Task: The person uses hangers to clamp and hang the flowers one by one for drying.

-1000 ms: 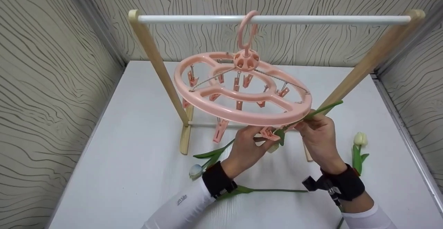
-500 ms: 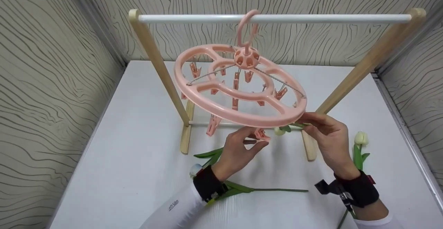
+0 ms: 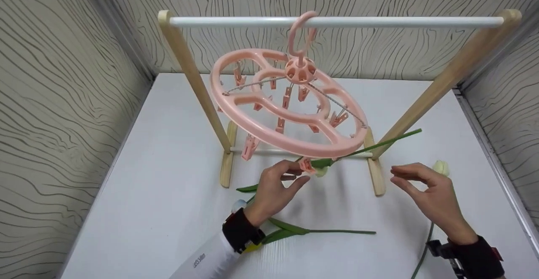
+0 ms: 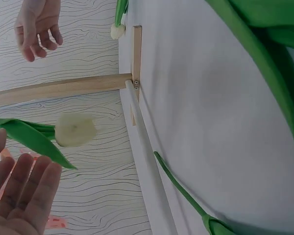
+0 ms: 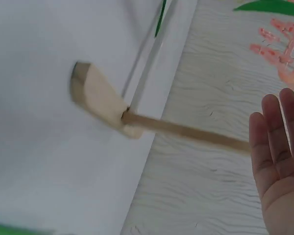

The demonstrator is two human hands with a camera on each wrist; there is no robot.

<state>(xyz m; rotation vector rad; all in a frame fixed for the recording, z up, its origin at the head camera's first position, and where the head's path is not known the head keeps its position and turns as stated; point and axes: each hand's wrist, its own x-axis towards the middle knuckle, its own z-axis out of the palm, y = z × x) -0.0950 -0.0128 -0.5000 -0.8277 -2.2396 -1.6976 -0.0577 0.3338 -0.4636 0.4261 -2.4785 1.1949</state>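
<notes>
Near its far edge, the white surface (image 3: 168,211) is carrying a wooden-legged rack (image 3: 379,22). From its rod a pink round clip hanger (image 3: 303,147) is hanging, its ring dipping toward the surface's right edge; only the head view is showing it whole. The right hand (image 3: 436,197) is hovering near that edge, gripping nothing; the head view is showing thumb and fingers parted, the right wrist view the fingers extending straight. The left hand (image 3: 273,190) is staying loosely spread beside a pink peg (image 3: 306,166), holding nothing; whether it is touching the peg, I cannot tell. An artificial tulip (image 3: 321,171) is hanging at the peg, below the ring's near rim. The head view is revealing its long green stem slanting up rightward, the bloom partly covered; the left wrist view is revealing the whole rounded cream bloom and a broad, pointed green leaf.
</notes>
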